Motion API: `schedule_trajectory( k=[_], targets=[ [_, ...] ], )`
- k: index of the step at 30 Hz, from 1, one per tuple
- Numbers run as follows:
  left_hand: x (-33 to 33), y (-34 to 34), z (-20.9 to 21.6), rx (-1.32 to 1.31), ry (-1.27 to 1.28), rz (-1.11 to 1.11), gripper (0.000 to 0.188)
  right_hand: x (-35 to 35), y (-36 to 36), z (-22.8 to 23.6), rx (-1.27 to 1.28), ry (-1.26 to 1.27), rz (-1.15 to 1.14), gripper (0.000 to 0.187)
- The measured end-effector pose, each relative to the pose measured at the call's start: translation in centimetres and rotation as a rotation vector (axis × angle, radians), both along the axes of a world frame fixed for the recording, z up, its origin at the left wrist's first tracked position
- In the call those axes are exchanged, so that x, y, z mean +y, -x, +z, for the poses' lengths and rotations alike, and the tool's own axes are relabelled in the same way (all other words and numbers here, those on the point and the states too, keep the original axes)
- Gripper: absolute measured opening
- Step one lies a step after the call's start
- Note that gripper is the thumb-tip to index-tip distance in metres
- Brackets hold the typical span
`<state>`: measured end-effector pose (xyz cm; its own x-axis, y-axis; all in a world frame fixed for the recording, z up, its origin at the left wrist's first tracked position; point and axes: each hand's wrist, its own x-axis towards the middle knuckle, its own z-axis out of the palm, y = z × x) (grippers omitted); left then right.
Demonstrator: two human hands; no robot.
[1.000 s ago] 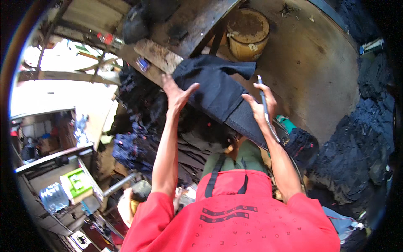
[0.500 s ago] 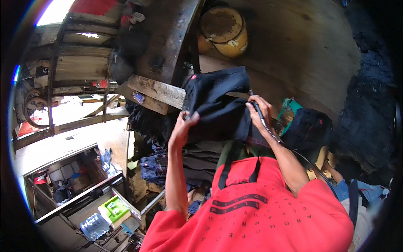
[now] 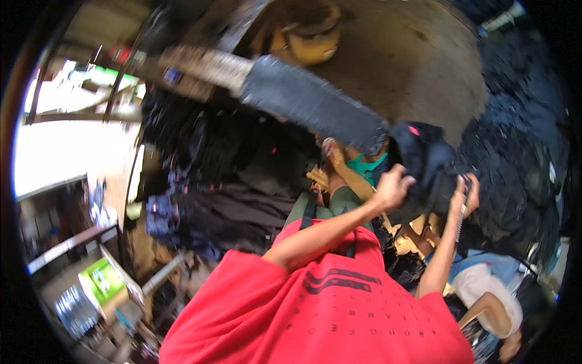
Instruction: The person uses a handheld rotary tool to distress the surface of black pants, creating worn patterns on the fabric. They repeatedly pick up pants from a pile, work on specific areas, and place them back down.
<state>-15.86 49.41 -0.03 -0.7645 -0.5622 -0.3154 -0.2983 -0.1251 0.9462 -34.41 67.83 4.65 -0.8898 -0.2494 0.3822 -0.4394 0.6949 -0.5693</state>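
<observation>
A folded black garment (image 3: 424, 164) hangs in the air to my right, gripped from both sides. My left hand (image 3: 393, 188) clutches its left edge. My right hand (image 3: 465, 193) grips its right edge and also holds a thin pen-like stick. Both forearms reach out over my red shirt (image 3: 315, 303). The picture is blurred.
A dark padded bench top (image 3: 312, 106) runs across the middle, with a yellow bucket (image 3: 309, 33) behind it. Piles of dark clothing lie at left (image 3: 224, 176) and right (image 3: 515, 158). Another person (image 3: 485, 297) sits low at right. A green box (image 3: 104, 280) stands lower left.
The black garment has been lifted off the bench and carried right, held in both hands. My view has swung right too.
</observation>
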Motion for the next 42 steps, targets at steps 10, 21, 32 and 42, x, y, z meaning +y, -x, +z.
schedule_trajectory(
  k=[10, 21, 32, 42],
  targets=[
    [-4.0, -17.3, -9.9, 0.084, 0.221, 0.187, 0.041, 2.8, -19.2, -7.4, -0.499, -0.022, 0.381, 0.027],
    [-11.6, -41.7, -12.1, -0.79, 0.736, 0.178, 0.078, -6.9, -31.2, -9.3, -0.634, 0.192, 0.617, 0.029],
    [0.3, -18.2, 4.1, 0.342, -0.817, -0.181, 0.042, -5.7, -27.3, 1.3, -0.47, 0.44, 0.663, 0.065],
    [-6.4, -13.5, 12.8, 0.562, -0.483, 0.127, 0.021, -4.4, -25.0, 19.3, -0.997, 0.18, 0.981, 0.044]
  ],
)
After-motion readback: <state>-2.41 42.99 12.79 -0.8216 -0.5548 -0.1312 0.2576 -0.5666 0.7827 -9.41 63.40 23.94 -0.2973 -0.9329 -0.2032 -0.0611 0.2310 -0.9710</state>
